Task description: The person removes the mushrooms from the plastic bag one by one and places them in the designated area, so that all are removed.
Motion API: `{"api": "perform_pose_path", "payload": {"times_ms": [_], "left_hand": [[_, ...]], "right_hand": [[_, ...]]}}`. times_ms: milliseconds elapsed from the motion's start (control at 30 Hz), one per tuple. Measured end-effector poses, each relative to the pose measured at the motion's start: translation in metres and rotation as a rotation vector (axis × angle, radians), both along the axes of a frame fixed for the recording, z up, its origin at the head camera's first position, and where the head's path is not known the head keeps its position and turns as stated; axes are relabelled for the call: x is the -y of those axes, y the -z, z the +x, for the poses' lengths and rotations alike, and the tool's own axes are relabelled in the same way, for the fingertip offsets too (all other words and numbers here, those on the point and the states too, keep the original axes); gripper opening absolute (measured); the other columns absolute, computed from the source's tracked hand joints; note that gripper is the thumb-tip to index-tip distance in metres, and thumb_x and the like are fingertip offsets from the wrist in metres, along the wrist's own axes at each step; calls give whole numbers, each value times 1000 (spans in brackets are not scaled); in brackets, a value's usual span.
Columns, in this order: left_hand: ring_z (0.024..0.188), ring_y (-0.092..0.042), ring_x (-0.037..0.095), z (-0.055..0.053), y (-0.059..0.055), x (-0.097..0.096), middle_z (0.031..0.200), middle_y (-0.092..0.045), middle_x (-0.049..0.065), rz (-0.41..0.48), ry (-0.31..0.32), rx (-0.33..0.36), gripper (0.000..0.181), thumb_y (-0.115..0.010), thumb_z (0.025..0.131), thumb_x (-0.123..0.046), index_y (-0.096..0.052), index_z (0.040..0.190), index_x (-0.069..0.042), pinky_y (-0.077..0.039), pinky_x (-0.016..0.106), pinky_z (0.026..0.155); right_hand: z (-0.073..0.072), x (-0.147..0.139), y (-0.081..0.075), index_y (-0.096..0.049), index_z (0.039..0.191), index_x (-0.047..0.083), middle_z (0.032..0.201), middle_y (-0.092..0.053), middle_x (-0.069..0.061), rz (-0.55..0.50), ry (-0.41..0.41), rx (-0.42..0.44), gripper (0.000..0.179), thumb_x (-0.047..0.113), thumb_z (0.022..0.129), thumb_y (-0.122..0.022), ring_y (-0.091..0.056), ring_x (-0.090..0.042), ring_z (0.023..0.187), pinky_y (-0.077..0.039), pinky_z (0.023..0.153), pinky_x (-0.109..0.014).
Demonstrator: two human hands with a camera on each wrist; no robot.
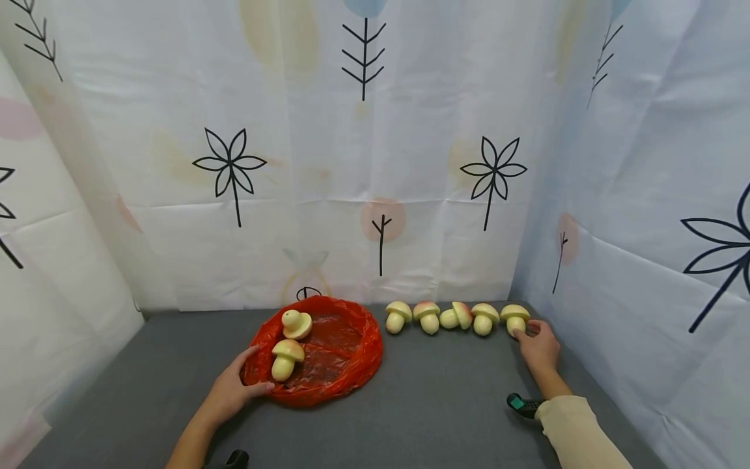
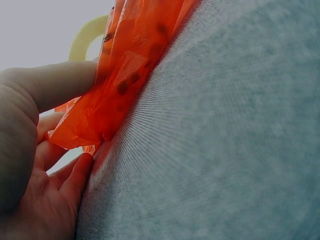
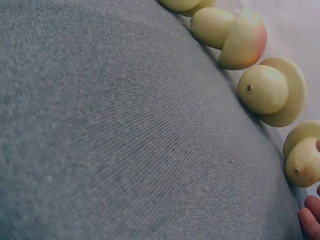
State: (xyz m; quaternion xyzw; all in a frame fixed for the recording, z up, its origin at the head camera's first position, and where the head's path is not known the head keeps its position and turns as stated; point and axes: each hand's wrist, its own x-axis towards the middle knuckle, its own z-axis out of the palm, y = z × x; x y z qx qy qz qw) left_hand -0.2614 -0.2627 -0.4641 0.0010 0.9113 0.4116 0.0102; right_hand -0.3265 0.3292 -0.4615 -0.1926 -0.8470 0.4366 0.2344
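A red plastic bag (image 1: 366, 374) lies spread open like a shallow bowl, left of centre in the head view. My left hand (image 1: 231, 394) holds its left rim; the left wrist view shows the thumb (image 2: 65, 82) against the red film. Inside it are two toy mushrooms, one (image 1: 287, 359) with its cap up and another (image 1: 296, 324) with its stem pointing up. At the right end of a row, my right hand (image 1: 539, 348) pinches a toy mushroom (image 1: 515, 314) by its stem. Most of that hand lies outside the right wrist view.
Several more pale yellow toy mushrooms (image 1: 427, 316) line the back of the grey table (image 1: 422, 404), one of them (image 1: 457, 316) on its side. Patterned white curtains (image 1: 328, 247) rise behind and at both sides. A dark wrist device (image 1: 524, 405) sits at the right sleeve.
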Motion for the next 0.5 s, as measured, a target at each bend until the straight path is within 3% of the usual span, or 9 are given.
{"api": "perform_pose_path", "payload": {"times_ms": [267, 500], "left_hand": [[134, -27, 52, 1, 0, -1, 149, -27, 34, -2, -3, 1, 99, -79, 78, -47, -27, 150, -2, -26, 66, 103], [134, -28, 52, -1, 2, 0, 149, -27, 34, 2, -7, -1, 99, -78, 78, -48, -27, 150, -3, -26, 67, 103]], "right_hand": [[4, 1, -3, -48, 128, -7, 127, -53, -29, -3, 9, -40, 44, 18, 94, -61, -51, -43, 115, -42, 90, -54], [10, 8, -14, -47, 133, -6, 129, -52, -27, 12, -23, -77, 47, 20, 95, -61, -51, -41, 115, -41, 91, -55]]}}
